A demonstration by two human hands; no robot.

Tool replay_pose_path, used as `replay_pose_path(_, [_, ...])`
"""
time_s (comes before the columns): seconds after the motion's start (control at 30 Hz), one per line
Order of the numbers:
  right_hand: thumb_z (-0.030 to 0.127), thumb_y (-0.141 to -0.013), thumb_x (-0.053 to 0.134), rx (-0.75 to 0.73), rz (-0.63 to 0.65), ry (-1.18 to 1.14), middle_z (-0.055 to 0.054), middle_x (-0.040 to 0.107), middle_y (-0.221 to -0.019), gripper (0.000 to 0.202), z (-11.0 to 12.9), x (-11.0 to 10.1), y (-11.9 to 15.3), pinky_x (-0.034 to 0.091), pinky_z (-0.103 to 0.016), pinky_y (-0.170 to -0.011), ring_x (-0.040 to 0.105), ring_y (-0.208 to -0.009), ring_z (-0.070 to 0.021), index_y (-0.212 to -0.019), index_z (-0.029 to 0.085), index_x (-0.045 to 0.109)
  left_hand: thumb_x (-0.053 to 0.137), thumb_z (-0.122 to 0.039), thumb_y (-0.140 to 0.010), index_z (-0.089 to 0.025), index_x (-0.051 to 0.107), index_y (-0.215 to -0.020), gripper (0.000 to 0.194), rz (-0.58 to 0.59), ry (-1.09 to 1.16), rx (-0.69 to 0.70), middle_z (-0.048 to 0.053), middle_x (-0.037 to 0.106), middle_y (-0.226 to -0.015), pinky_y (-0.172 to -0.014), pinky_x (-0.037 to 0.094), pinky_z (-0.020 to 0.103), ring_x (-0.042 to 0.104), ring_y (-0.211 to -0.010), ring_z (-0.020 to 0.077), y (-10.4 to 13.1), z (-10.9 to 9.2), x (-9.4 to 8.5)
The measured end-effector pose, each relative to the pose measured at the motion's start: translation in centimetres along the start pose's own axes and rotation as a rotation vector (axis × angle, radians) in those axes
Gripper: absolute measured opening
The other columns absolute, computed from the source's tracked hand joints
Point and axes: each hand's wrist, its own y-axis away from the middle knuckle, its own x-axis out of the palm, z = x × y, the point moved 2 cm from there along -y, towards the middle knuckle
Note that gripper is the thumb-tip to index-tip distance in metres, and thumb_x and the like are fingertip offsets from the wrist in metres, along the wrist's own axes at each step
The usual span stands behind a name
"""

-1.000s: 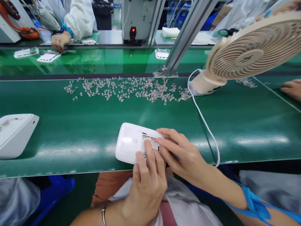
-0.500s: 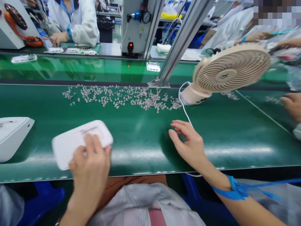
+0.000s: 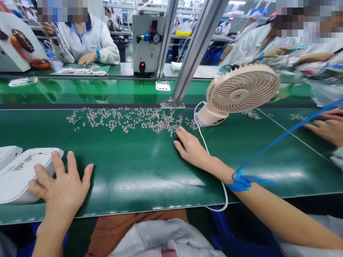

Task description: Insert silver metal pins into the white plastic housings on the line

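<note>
At the left, a white plastic housing [image 3: 20, 178] rests on the green work surface [image 3: 128, 153], beside another white housing [image 3: 8, 153]. My left hand [image 3: 63, 182] has its fingers spread, with some fingertips at the near housing's right edge. Many small metal pieces [image 3: 160, 125] lie scattered along the back of the surface. My right hand [image 3: 191, 148] reaches to their near edge, its fingertips by the pieces. Its fingers are bent close together, and whether they pinch a piece is too small to tell. A blue band [image 3: 241, 182] circles my right wrist.
A beige fan [image 3: 241, 92] stands behind my right hand, its white cable [image 3: 205, 142] running to the front edge. A metal post [image 3: 191, 60] rises behind the pieces. Another person's hand [image 3: 329, 125] is at the right; a person [image 3: 91, 39] sits across.
My left hand has moved left with the white housing, which is now beside the other one, and its fingers have spread. My right hand has moved forward and left to the small pieces.
</note>
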Motion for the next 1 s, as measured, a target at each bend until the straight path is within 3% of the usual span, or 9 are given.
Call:
replay_pose_path(0.17, [0.024, -0.086, 0.04, -0.105, -0.099, -0.024, -0.02, 0.059, -0.118, 0.031, 0.7, -0.6, -1.2, 0.049, -0.045, -0.089, 0.059, -0.107, -0.029, -0.099, 0.01, 0.064, 0.026, -0.058, -0.086, -0.012, 0.042, -0.134, 0.068, 0.201, 0.009, -0.015, 0.019, 0.026, -0.147, -0.092, 0.022, 0.075, 0.012, -0.127, 0.0579, -2.7, 1.8, 0.1])
replay_pose_path(0.3, [0.02, -0.081, 0.04, 0.048, -0.316, -0.127, -0.011, 0.068, -0.093, 0.025, -2.8, -2.2, -3.4, 0.051, -0.042, -0.083, 0.064, -0.088, -0.0239, -0.083, 0.018, 0.066, 0.015, -0.067, -0.083, -0.01, 0.04, -0.133, 0.079, 0.07, -0.009, 0.02, 0.017, 0.016, -0.15, -0.091, 0.018, 0.075, 0.012, -0.126, 0.0587, -5.7, 2.0, 0.3])
replay_pose_path(0.4, [0.02, -0.077, 0.041, 0.196, -0.37, -0.19, -0.008, 0.068, -0.08, 0.024, -5.3, -2.8, -4.0, 0.052, -0.04, -0.075, 0.064, -0.077, -0.023, -0.077, 0.02, 0.065, 0.019, -0.06, -0.087, -0.011, 0.032, -0.139, 0.072, 0.008, -0.062, 0.136, 0.016, 0.017, -0.151, -0.096, 0.015, 0.071, 0.008, -0.13, 0.052, -7.6, -1.7, -0.1])
replay_pose_path(0.5, [0.024, -0.079, 0.04, 0.198, -0.335, -0.24, -0.008, 0.068, -0.082, 0.026, -6.0, -2.5, -3.7, 0.052, -0.04, -0.076, 0.064, -0.079, -0.023, -0.08, 0.02, 0.066, 0.023, -0.047, -0.091, -0.009, 0.028, -0.141, 0.063, 0.139, -0.016, 0.375, 0.016, 0.021, -0.15, -0.099, 0.021, 0.066, 0.013, -0.132, 0.047, -8.7, -8.6, -0.3])
replay_pose_path(0.6, [0.029, -0.08, 0.041, 0.117, -0.285, -0.252, -0.01, 0.068, -0.094, 0.026, -5.5, -1.7, -3.3, 0.05, -0.043, -0.084, 0.063, -0.091, -0.0249, -0.085, 0.019, 0.066, 0.021, -0.043, -0.093, -0.012, 0.021, -0.145, 0.06, 0.329, 0.181, 0.542, 0.012, 0.013, -0.153, -0.103, 0.015, 0.063, 0.007, -0.136, 0.0435, -9.6, -15.7, 0.4])
replay_pose_path(0.67, [0.031, -0.081, 0.043, 0.086, -0.262, -0.239, -0.013, 0.066, -0.103, 0.028, -5.1, -1.1, -3.0, 0.048, -0.046, -0.089, 0.061, -0.1, -0.0272, -0.089, 0.017, 0.066, 0.019, -0.04, -0.093, -0.016, 0.024, -0.144, 0.056, 0.347, 0.233, 0.587, 0.01, 0.016, -0.153, -0.105, 0.018, 0.059, 0.011, -0.136, 0.0398, -10.6, -19.0, 1.0])
replay_pose_path(0.8, [0.035, -0.084, 0.042, 0.076, -0.237, -0.178, -0.017, 0.062, -0.111, 0.033, -5.1, 0.0, -2.9, 0.045, -0.051, -0.093, 0.057, -0.108, -0.0298, -0.097, 0.015, 0.065, 0.025, -0.026, -0.092, -0.019, 0.041, -0.135, 0.047, 0.306, 0.284, 0.599, 0.015, 0.033, -0.143, -0.099, 0.029, 0.054, 0.032, -0.126, 0.037, -13.2, -22.3, 2.0])
replay_pose_path(0.9, [0.036, -0.085, 0.042, 0.061, -0.248, -0.146, -0.017, 0.062, -0.11, 0.035, -5.2, 0.4, -2.9, 0.046, -0.05, -0.091, 0.057, -0.107, -0.0296, -0.099, 0.015, 0.066, 0.038, -0.018, -0.087, -0.018, 0.054, -0.123, 0.039, 0.343, 0.324, 0.668, 0.016, 0.05, -0.122, -0.092, 0.037, 0.046, 0.048, -0.109, 0.0301, -14.8, -23.1, 2.7])
replay_pose_path(1.0, [0.036, -0.085, 0.044, 0.051, -0.271, -0.135, -0.017, 0.062, -0.11, 0.034, -5.3, 0.5, -2.8, 0.048, -0.049, -0.09, 0.057, -0.106, -0.0291, -0.1, 0.015, 0.066, 0.046, -0.015, -0.085, -0.012, 0.062, -0.102, 0.023, 0.387, 0.387, 0.702, 0.011, 0.058, -0.103, -0.088, 0.041, 0.04, 0.053, -0.096, 0.0215, -15.6, -23.3, 3.3])
